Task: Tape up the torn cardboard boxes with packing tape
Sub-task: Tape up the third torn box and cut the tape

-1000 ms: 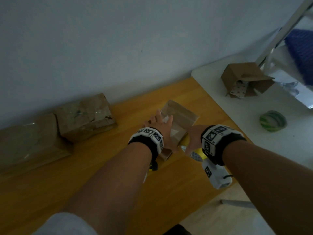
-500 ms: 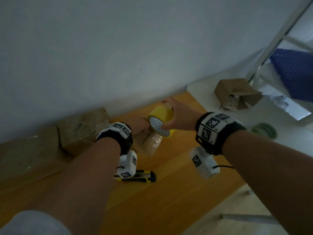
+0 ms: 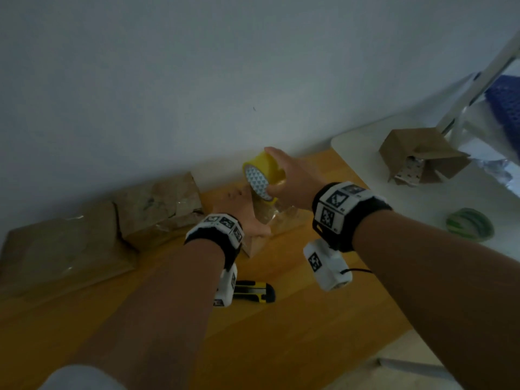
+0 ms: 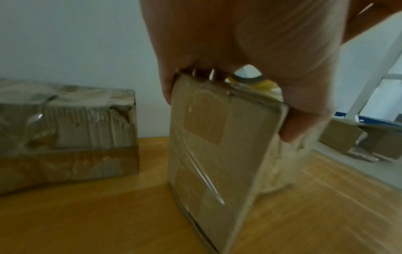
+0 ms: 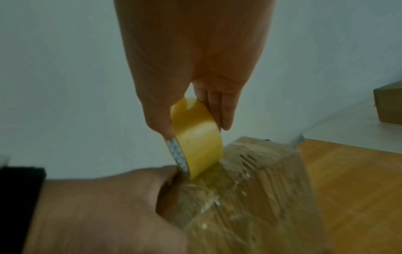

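Count, L to R: 4 cardboard boxes, 2 tape rolls, 1 knife, 2 hands.

Box 1, large flat box (image 3: 64,249), far L on wooden table (image 3: 281,347), against wall; L end cut off by frame edge. Box 2, torn box (image 3: 160,205), just beside it; outer paper ripped, corrugation exposed, brown tape band along bottom per L wrist view (image 4: 65,137). Surface glossy, film or tape, cannot tell which.

Box 3, small box (image 3: 281,218), centre of table, standing on a narrow side, tilted. Faces carry clear tape w/ wrinkles and glare (image 5: 250,197). Left hand (image 3: 242,212) grasps its top edge, fingers curled over far side, thumb on near face (image 4: 300,123). Much of box hidden behind both hands in head view.

Utility knife (image 3: 253,291), yellow/black, lies on table nr left wrist, partly covered by wrist camera.

Right hand (image 3: 292,178) grips yellow tape roll (image 3: 261,175) by its rim, thumb one side, fingers other. Roll held just above box 3's top, lower edge at the box (image 5: 195,137); a clear strip appears to run from roll onto box, blurred.

Box 4, open box (image 3: 422,156), on white table (image 3: 365,198) at R, flaps open, contents not legible. Green tape roll (image 3: 470,225) nr it, flat, well apart from the hands.
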Action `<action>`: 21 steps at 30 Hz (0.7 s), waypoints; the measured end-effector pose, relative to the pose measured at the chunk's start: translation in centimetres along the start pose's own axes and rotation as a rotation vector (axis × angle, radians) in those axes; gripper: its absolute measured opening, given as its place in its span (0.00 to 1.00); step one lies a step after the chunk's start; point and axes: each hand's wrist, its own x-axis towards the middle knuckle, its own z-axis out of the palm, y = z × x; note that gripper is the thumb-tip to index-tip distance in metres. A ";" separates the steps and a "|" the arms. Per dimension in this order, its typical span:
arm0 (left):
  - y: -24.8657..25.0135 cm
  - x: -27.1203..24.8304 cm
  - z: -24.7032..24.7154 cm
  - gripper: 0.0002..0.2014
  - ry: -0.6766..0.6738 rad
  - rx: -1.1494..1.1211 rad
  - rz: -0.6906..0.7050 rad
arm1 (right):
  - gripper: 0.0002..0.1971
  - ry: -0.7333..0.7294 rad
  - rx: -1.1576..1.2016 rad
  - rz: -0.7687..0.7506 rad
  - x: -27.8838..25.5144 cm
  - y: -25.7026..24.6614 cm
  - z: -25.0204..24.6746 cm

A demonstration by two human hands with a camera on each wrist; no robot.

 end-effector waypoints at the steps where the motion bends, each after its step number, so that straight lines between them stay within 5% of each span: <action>1: 0.2 -0.1 -0.5 0.46 -0.027 -0.022 0.003 | 0.38 -0.019 -0.041 0.015 0.0 -0.1 -0.8; 4: 0.3 0.1 -1.7 0.21 -0.032 -0.219 0.026 | 0.35 -0.132 -0.218 0.001 -0.5 -0.3 -2.9; 6: 0.4 0.4 -2.4 0.22 -0.081 -0.273 0.035 | 0.34 -0.186 -0.279 -0.026 -1.0 -0.6 -3.4; 9: 0.7 0.5 -2.6 0.09 -0.220 -0.397 0.064 | 0.30 -0.170 -0.283 -0.040 -1.2 -1.1 -3.3; 15: 0.6 0.1 -2.4 0.14 -0.053 -0.585 0.058 | 0.45 -0.069 -0.072 -0.024 -1.1 1.4 -2.0; 18: 0.5 0.5 -2.1 0.28 -0.069 -0.670 0.092 | 0.43 0.054 0.025 -0.030 -0.8 1.7 -1.0; 21: 0.1 1.8 -1.8 0.30 -0.131 -0.806 0.086 | 0.35 0.052 -0.044 -0.007 -0.3 1.2 -1.3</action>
